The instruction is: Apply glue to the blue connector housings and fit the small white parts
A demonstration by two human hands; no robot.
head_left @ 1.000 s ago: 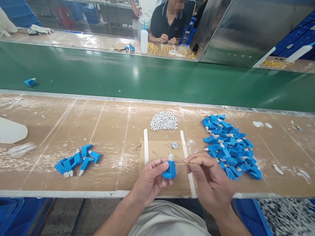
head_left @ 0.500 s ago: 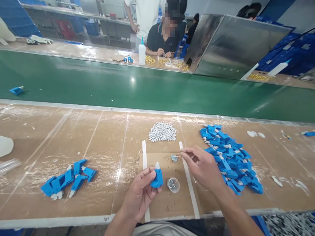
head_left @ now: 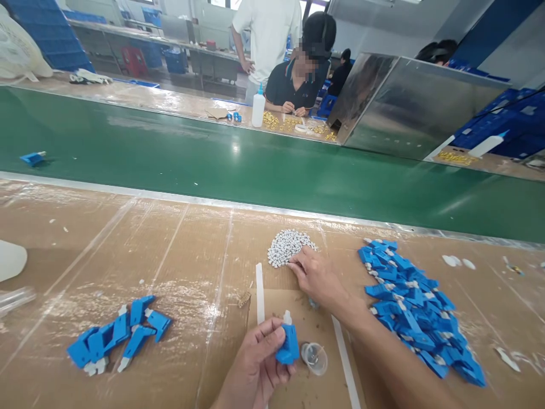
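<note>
My left hand [head_left: 261, 355] is closed around a blue plastic part [head_left: 288, 345] with a whitish tip pointing up. My right hand [head_left: 321, 278] reaches to the near right edge of a pile of small grey-white pieces [head_left: 283, 245]. Its thumb and index finger are pinched there, and what lies between them is too small to make out. Just right of the blue part stands a small clear cup [head_left: 325, 359] with a thin stick in it. A bluish blob [head_left: 313, 303] shows partly beneath my right wrist.
A large heap of blue parts [head_left: 413, 307] lies to the right, a smaller group [head_left: 121, 332] to the left. White tape strips [head_left: 346, 363] edge the cardboard sheet before me. Beyond the table runs a green belt [head_left: 170, 165]; a co-worker [head_left: 298, 85] sits across it.
My right hand has moved away from the bluish blob, forward and left to the pile of grey-white pieces. The thin stick it held is no longer visible in it. My left hand keeps the blue part.
</note>
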